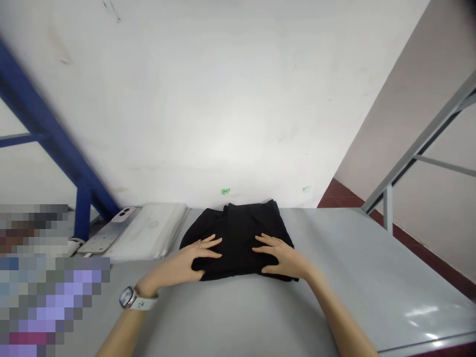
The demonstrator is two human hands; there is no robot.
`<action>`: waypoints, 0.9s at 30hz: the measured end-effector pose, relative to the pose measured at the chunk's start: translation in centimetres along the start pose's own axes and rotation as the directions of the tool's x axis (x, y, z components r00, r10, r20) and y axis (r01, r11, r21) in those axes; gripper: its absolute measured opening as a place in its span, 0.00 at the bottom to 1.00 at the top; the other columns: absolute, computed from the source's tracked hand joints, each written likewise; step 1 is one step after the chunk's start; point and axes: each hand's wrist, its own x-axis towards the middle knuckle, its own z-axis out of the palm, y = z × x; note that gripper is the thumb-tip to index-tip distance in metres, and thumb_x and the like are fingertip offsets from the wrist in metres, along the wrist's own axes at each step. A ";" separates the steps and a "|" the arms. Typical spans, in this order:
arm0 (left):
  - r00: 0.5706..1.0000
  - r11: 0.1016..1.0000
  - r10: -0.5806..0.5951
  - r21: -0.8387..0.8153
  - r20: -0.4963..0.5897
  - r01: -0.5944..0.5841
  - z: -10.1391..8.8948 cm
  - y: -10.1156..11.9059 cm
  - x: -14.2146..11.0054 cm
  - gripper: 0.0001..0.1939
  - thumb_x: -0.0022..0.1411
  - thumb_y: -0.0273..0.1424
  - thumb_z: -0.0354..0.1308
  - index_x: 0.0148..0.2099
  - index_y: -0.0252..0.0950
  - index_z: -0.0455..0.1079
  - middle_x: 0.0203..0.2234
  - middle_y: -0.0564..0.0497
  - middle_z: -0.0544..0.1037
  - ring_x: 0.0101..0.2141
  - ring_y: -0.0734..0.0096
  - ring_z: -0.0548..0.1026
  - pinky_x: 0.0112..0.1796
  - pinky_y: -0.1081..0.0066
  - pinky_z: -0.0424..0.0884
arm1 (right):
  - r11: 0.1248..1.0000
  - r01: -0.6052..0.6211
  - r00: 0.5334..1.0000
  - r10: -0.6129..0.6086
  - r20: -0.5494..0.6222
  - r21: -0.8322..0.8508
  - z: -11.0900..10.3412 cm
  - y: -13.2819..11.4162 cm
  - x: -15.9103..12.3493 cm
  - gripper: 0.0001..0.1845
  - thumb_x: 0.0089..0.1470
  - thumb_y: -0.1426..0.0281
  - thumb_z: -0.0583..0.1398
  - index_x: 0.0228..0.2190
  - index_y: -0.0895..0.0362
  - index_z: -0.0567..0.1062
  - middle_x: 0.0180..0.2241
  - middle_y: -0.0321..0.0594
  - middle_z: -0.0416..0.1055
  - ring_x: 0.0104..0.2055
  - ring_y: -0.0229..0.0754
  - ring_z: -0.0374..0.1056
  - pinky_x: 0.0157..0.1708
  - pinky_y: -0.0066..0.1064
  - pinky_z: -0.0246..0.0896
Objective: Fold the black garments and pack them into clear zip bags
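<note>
A folded black garment lies on the grey table, near its far edge by the white wall. My left hand rests flat on the garment's left part with the fingers spread; a ring shows on one finger and a watch with a white strap is on that wrist. My right hand lies flat on the garment's right part, fingers stretched out. Neither hand grips the cloth.
A stack of clear plastic bags lies left of the garment. Beside it sit a phone and a white power strip. A blue metal frame stands at the left, a grey frame at the right. A blurred patch covers the lower left.
</note>
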 end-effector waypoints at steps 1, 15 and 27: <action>1.000 1.000 -0.005 0.017 -0.003 0.005 -0.2 -0.3 -0.2 0.30 0.53 0.26 0.56 0.58 0.54 0.67 0.64 0.63 0.56 0.65 0.57 0.52 0.62 0.58 0.54 | 1.000 -0.017 1.000 0.017 -0.007 0.004 -0.3 0.3 -0.3 0.28 0.54 0.61 0.61 0.57 0.43 0.67 0.66 0.30 0.48 0.68 0.48 0.41 0.65 0.43 0.41; 0.956 0.954 -0.260 -0.189 -0.134 0.233 -2.8 -3.3 -2.0 0.20 0.60 0.47 0.52 0.46 0.45 0.77 0.51 0.49 0.76 0.54 0.54 0.71 0.52 0.57 0.68 | 0.919 -0.160 0.947 0.246 -0.208 0.360 -4.7 3.3 -3.5 0.12 0.56 0.64 0.55 0.38 0.49 0.77 0.43 0.39 0.75 0.47 0.50 0.69 0.46 0.43 0.66; 0.781 0.937 -0.348 -0.208 -0.518 0.279 -3.6 -3.9 -2.9 0.28 0.53 0.57 0.53 0.38 0.40 0.79 0.41 0.49 0.81 0.46 0.55 0.76 0.46 0.66 0.73 | 0.752 0.061 0.922 0.210 -0.326 0.656 -6.0 3.6 -5.1 0.16 0.57 0.55 0.58 0.26 0.53 0.70 0.26 0.34 0.65 0.30 0.40 0.63 0.33 0.32 0.62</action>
